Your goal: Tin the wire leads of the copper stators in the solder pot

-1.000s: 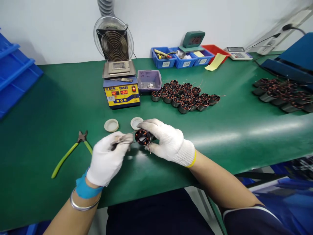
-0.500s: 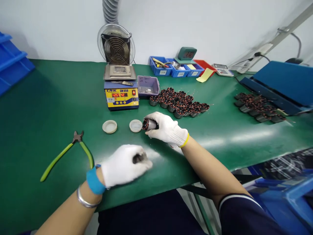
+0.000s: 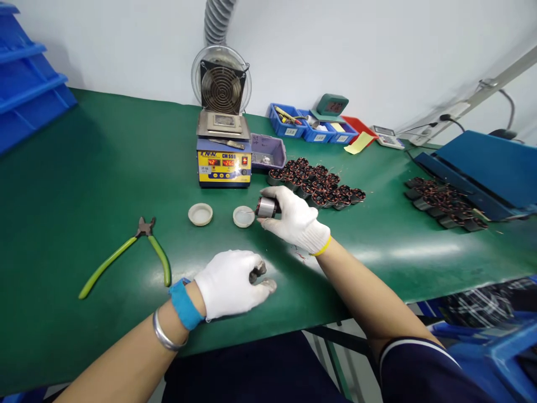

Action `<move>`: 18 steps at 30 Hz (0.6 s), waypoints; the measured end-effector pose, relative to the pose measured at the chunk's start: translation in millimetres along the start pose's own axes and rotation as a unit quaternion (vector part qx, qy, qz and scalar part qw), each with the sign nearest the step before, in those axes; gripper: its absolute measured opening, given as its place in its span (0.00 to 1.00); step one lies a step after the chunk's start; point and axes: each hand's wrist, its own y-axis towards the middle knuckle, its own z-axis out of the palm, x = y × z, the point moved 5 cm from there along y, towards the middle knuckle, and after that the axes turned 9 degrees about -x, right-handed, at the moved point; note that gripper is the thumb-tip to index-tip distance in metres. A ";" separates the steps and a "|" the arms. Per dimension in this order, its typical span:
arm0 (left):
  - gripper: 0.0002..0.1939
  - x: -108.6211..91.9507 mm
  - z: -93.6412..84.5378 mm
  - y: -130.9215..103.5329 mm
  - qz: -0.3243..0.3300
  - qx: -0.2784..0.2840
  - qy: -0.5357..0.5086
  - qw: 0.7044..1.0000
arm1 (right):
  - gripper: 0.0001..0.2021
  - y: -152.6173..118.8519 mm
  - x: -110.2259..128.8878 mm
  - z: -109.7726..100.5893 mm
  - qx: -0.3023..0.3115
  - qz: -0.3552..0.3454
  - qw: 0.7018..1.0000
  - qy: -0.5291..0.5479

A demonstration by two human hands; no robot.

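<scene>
My right hand (image 3: 292,220), in a white glove, grips a motor stator (image 3: 266,207) by its metal body between thumb and fingers. The stator lies on its side, its copper-wound end facing left. From that end a thin wire reaches over a small white dish (image 3: 244,216). Another shallow white dish (image 3: 200,214) sits farther left. Nearer the table's front edge, my left hand (image 3: 235,284) rests with curled fingers and its thumb apart, holding nothing visible; its fingertips look dark. Green-handled cutting pliers (image 3: 145,228) lie with spread handles left of it.
A yellow-and-blue solder pot (image 3: 225,162) with a fan (image 3: 223,87) stands behind the dishes, beside a purple bin (image 3: 274,146). Several stators (image 3: 319,182) stand grouped to the right, more (image 3: 444,204) by a blue machine (image 3: 482,162). Blue bins (image 3: 289,129) line the wall.
The view has shifted, moving the scene slightly right. The held stator has turned a little, so its silver side shows more. My left thumb and fingers have parted somewhat.
</scene>
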 end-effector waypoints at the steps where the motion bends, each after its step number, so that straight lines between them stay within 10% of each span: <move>1: 0.14 -0.3 -0.1 -0.1 0.001 0.000 0.002 1.000 | 0.29 0.4 3.6 -1.4 -0.010 -0.034 0.999 -0.041; 6: 0.16 0.9 0.5 -0.3 -0.006 0.008 -0.006 1.000 | 0.15 7.8 25.4 9.3 0.052 -0.189 0.953 -0.230; 14: 0.16 -0.4 -0.1 -0.6 -0.002 0.006 0.006 1.000 | 0.14 15.3 32.4 6.8 0.057 -0.205 0.939 -0.271; 18: 0.17 -3.1 -1.2 -2.0 -0.007 0.008 0.020 1.000 | 0.16 62.8 40.6 -19.4 -0.017 -0.194 0.940 -0.282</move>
